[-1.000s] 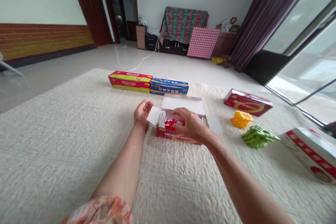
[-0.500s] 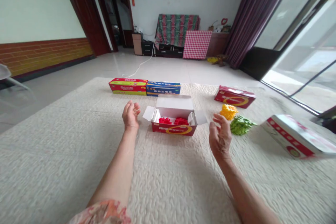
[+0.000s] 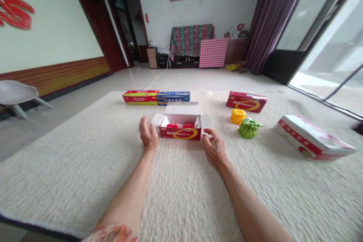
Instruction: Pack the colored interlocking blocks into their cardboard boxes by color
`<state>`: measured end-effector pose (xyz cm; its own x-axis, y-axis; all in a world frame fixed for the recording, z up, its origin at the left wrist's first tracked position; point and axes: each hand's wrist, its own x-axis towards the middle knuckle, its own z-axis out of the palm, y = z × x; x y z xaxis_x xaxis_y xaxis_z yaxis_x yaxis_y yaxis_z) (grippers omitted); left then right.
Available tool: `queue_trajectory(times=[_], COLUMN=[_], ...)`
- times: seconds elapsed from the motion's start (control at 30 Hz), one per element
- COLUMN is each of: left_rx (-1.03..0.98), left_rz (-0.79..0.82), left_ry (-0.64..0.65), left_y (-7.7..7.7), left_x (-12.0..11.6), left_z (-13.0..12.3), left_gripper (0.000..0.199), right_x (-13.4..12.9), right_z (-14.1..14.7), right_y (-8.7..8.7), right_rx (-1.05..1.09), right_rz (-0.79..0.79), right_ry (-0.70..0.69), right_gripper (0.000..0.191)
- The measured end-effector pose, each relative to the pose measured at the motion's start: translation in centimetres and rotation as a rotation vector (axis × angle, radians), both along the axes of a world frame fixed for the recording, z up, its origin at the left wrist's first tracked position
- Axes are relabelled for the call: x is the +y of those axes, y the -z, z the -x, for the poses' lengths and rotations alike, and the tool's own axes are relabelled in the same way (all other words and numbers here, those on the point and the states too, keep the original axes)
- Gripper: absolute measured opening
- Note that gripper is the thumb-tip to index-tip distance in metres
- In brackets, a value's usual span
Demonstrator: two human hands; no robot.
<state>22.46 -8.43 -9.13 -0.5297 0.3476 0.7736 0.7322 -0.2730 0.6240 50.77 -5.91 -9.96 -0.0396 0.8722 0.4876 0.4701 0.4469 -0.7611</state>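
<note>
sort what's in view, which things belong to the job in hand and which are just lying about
Likely in the job:
open red box, between left hand and right hand
red pieces inside it

Apparently just lying about:
yellow piece
green piece
other red box
white-and-red box
blue box
red-and-yellow box

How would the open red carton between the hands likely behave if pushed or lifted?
Its squared shape suggests the open red carton would slide rather than roll. The thin side flap would probably bend if gripped. Tilting could spill the red pieces, since the lid stands open.
</note>
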Motion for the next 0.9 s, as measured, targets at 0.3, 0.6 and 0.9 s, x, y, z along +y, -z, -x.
queue_trajectory(times=[0.3, 0.6, 0.9], left_rx=[0.403, -0.398, -0.112], left_rz=[0.107, 0.078, 0.051], left_ry=[0.086, 0.21, 0.295], left_y=[0.0, -0.2, -1.2], left_x=[-1.0, -0.3, -0.7], left_z=[-1.1, -1.0, -2.2], left_gripper=[0.035, 0.069, 0.06], right_x=[0.3, 0.4, -0.1], right_z=[0.2, 0.4, 1.0], right_y=[-0.5, -0.8, -1.3], right_rx=[-0.086, 0.135, -0.108], right_rz=[0.027, -0.123, -0.363], right_ry=[-0.076, -0.151, -0.359], right_gripper=[0.028, 0.061, 0.065])
